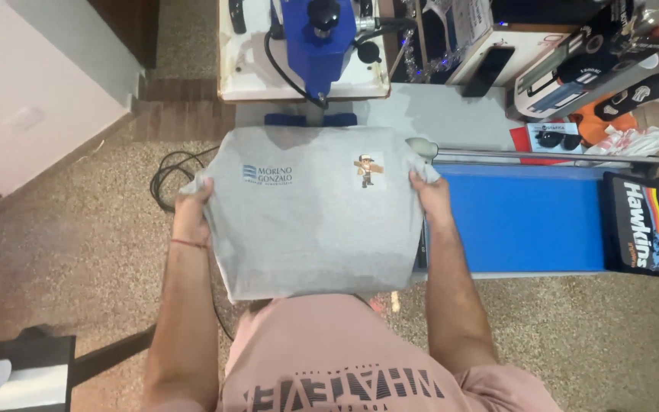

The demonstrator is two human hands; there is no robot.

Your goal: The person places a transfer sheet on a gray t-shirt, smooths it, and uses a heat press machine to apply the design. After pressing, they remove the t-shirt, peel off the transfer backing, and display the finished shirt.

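Grey shirt (314, 229) in both closed grips

Both arms outstretched, left hand (192, 210) and right hand (430, 197) in closed grip.

Grey printed T-shirt (310, 229) lies spread flat over the press platen.

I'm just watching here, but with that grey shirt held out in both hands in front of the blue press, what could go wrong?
The grey shirt is held only at its two side edges, by the left hand and the right hand, so its middle may sag or crease around the two prints. The black cable loops on the floor near the person's left side and might catch a foot. The blue press stands close ahead; if hot, it might burn.
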